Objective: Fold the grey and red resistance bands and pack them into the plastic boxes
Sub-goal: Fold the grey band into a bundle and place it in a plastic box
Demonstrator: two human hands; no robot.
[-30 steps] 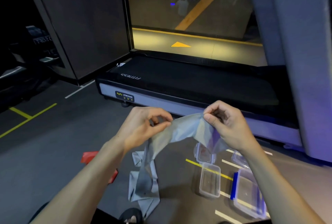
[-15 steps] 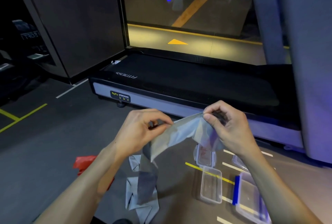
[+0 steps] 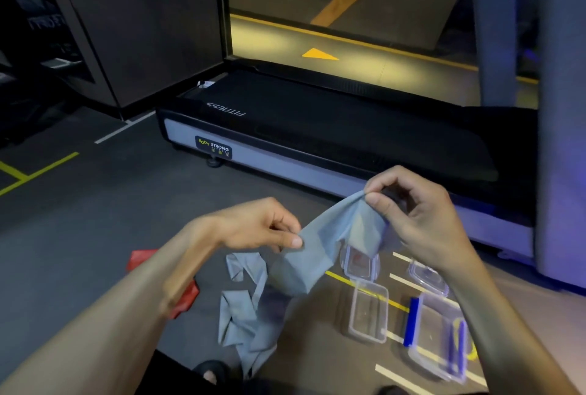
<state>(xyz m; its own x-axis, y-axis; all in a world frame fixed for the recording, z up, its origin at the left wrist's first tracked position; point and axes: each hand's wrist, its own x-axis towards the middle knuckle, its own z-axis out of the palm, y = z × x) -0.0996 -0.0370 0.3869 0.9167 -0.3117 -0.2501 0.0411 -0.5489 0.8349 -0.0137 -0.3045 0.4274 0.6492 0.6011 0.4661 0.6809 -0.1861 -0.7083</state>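
While the left hand (image 3: 263, 229) and right hand (image 3: 409, 207) each pinch the limp grey stretch-fabric band (image 3: 329, 242), raised at 11 o'clock of the clear rectangular plastic box (image 3: 369, 312), the person should probably align edges before folding.

The treadmill (image 3: 317, 128) deck reads "FITNESS" upside down; its side sticker (image 3: 213, 147) reads "BODY STRONG".

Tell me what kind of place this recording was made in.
Most likely a gym. A treadmill with a "Body Strong" label sits ahead, the dark floor has yellow marking lines, and both hands hold a grey resistance band.
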